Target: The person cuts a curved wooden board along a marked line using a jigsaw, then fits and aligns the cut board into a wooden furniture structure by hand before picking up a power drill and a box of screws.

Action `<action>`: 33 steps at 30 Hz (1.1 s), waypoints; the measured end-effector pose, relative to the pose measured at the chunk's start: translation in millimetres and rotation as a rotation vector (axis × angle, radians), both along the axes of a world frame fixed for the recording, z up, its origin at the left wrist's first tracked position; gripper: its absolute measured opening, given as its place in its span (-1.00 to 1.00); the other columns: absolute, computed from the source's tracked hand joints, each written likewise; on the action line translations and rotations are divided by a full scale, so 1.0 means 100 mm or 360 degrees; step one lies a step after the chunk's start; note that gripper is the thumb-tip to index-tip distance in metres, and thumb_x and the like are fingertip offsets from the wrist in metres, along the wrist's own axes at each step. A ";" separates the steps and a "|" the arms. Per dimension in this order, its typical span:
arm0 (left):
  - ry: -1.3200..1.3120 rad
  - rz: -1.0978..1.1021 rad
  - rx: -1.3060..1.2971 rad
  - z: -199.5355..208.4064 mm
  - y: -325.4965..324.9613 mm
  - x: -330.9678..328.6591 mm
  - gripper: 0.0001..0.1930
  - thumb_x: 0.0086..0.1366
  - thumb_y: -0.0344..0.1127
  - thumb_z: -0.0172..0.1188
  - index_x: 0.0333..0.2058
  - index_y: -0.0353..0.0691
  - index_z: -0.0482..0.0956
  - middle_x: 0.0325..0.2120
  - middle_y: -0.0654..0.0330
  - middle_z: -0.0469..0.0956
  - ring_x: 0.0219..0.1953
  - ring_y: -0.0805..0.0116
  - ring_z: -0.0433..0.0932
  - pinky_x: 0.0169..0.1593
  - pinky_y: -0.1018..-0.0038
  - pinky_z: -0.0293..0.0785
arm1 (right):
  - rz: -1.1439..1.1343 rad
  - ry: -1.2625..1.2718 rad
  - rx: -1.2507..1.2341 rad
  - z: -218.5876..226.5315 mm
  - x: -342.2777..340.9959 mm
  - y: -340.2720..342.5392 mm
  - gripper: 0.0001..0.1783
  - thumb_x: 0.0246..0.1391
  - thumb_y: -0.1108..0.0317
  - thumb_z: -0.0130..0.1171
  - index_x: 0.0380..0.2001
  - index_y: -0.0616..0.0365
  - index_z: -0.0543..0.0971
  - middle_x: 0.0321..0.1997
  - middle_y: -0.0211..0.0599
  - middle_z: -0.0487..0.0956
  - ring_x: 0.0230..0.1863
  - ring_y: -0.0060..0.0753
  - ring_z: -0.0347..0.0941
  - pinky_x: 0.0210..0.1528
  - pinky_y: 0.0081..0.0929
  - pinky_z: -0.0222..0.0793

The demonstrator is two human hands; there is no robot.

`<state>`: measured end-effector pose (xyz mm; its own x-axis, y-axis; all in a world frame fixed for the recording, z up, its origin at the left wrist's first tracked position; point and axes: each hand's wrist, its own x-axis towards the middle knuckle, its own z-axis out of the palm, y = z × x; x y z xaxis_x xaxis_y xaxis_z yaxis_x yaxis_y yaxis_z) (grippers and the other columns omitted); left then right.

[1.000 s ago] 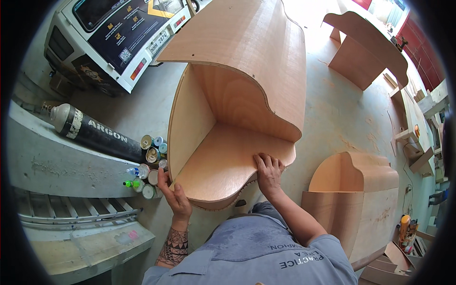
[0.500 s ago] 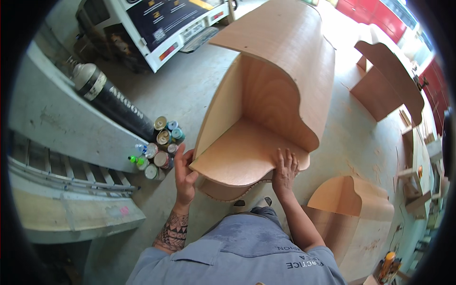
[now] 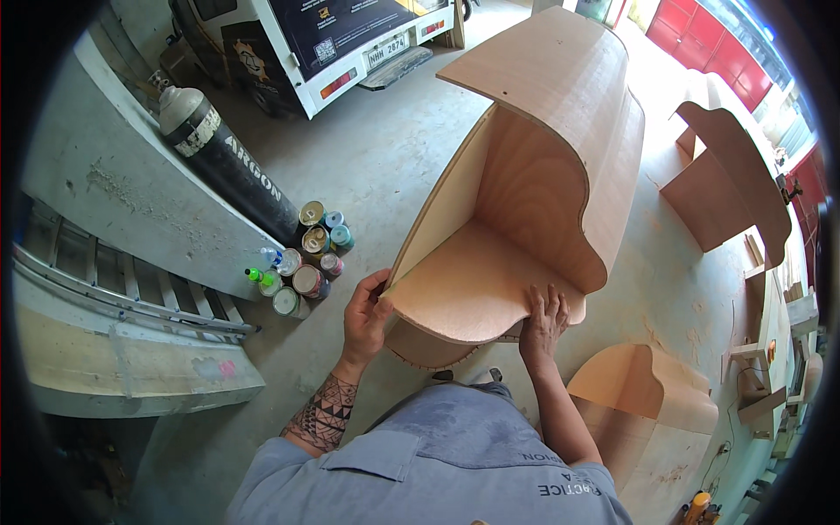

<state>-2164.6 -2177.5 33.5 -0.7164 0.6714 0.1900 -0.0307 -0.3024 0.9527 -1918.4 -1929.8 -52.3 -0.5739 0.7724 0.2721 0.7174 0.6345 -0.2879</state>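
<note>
A large plywood furniture piece with wavy-cut edges and an open compartment stands in front of me. Its pale lower panel faces me, curved along the front. My left hand grips the panel's left corner, with fingers on the outer side and the thumb near the front edge. My right hand holds the front edge at the right, its fingers lying on top of the panel; the thumb is hidden. Below the panel, a curved part with a notched edge shows.
Paint cans and bottles cluster at left beside a black gas cylinder and a ladder. A similar plywood piece sits at lower right, another farther back. A white vehicle is parked at far left.
My left hand has closed onto the panel's left corner, where its fingers were spread before. The view has shifted, so the plywood piece appears farther right and slightly lower. My right hand keeps its place.
</note>
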 end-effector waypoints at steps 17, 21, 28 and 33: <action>0.0088 0.0154 -0.0018 -0.01 0.12 0.05 -0.28 0.48 0.11 0.32 0.30 -0.40 0.39 0.14 0.08 0.56 0.19 0.36 0.52 0.32 0.39 0.41 | 0.0050 0.0005 0.0003 0.05 0.00 0.08 -0.43 0.23 0.55 0.06 0.29 -0.09 0.55 0.46 -0.06 0.41 0.54 0.20 0.15 0.59 0.18 -0.10; 0.0143 0.0224 -0.0038 -0.07 0.12 0.08 -0.26 0.49 0.14 0.29 0.30 -0.42 0.38 0.16 0.05 0.54 0.22 0.33 0.50 0.35 0.36 0.39 | 0.0063 -0.0009 -0.0057 0.15 -0.02 0.05 -0.42 0.21 0.54 0.07 0.29 -0.09 0.55 0.43 -0.10 0.44 0.51 0.19 0.19 0.57 0.17 -0.06; 0.0230 0.0254 -0.0116 -0.09 0.13 0.09 -0.21 0.50 0.25 0.22 0.30 -0.42 0.37 0.17 0.02 0.51 0.25 0.28 0.48 0.37 0.34 0.37 | 0.0066 -0.0025 -0.0050 0.20 -0.02 0.05 -0.40 0.18 0.55 0.09 0.29 -0.11 0.54 0.37 -0.20 0.48 0.46 0.12 0.25 0.53 0.13 0.01; 0.0265 0.0268 -0.0127 -0.11 0.13 0.08 -0.20 0.50 0.26 0.21 0.31 -0.42 0.37 0.16 0.02 0.50 0.25 0.28 0.48 0.36 0.34 0.37 | 0.0064 -0.0018 -0.0025 0.22 -0.04 0.03 -0.41 0.18 0.55 0.09 0.28 -0.12 0.55 0.35 -0.20 0.49 0.44 0.11 0.27 0.51 0.11 0.03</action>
